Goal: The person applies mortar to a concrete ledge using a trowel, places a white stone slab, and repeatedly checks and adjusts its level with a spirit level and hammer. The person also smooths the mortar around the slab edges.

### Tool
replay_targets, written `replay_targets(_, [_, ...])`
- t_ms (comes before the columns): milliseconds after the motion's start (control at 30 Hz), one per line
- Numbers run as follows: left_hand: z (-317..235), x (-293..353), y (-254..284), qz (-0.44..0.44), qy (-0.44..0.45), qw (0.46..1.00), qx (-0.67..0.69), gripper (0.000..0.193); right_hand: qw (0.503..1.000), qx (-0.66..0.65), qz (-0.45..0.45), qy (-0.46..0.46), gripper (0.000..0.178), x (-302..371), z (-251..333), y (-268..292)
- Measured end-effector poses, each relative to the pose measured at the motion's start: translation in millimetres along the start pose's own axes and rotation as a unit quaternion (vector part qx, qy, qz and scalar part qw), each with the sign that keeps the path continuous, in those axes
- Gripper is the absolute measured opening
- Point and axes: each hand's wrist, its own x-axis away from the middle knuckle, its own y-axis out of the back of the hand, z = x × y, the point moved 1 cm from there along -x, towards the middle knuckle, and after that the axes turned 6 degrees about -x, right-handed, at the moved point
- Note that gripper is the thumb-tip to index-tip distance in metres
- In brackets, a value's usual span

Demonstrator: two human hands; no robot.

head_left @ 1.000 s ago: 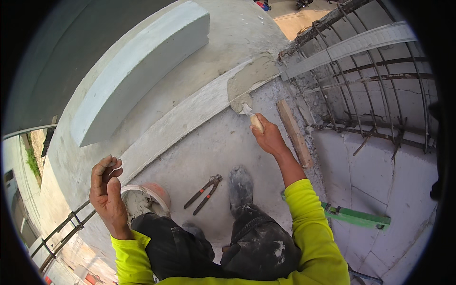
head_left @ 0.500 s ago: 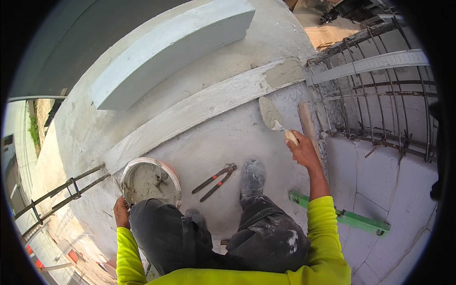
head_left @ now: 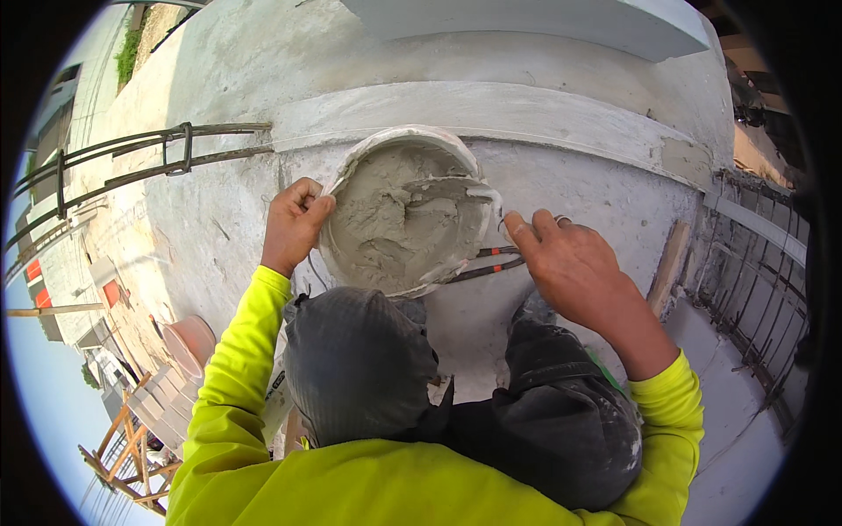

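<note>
Dark rebar [head_left: 188, 147] at left, pinkish bucket [head_left: 187, 344] below, wooden strip [head_left: 670, 263] at right, apparently timber scaffolding [head_left: 121, 480] lower left

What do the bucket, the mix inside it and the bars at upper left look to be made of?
Bucket: probably plastic, with a smooth pale inner wall under dried smears. Mix: apparently wet cement or mortar, grey, thick and lumpy. Bars: likely steel, dark, dull and slender.

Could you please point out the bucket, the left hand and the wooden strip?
Bucket [head_left: 405, 132]: head view, on its far rim.
Left hand [head_left: 295, 224]: head view, on the middle of the hand.
Wooden strip [head_left: 669, 265]: head view, midway along its length.
</note>
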Motion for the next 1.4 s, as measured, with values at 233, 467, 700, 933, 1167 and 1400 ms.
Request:
replay_targets(233, [-36, -7, -33, -0.036, -0.032, 0.998, 0.048, 0.024, 0.989, -0.067, 0.135, -0.008, 0.048, -15, 21, -22])
replay_targets(467, [-54, -10, -55, -0.024, -0.059, 0.996, 0.061, 0.023, 0.950, -0.290, 0.101, 0.061, 0.053, -6, 4, -20])
replay_targets(700, [-37, -26, -34, 0.006, -0.053, 0.993, 0.109, 0.021, 0.828, -0.554, -0.001, -0.083, 0.048, 68, -56, -7])
replay_targets(933, [48, -41, 14, -0.010, -0.059, 0.998, -0.008, 0.018, 0.928, -0.086, -0.291, -0.216, 0.055, 149, -135, 51])
replay_targets(1167, [96, -57, 22, -0.048, -0.053, 0.996, -0.052, 0.014, 0.914, 0.152, -0.195, -0.322, 0.051, 121, -224, 6])
replay_targets(1400, [99, -59, 28, -0.020, -0.046, 0.998, -0.049, 0.013, 0.852, -0.003, -0.348, -0.391, 0.051, 166, -185, -21])
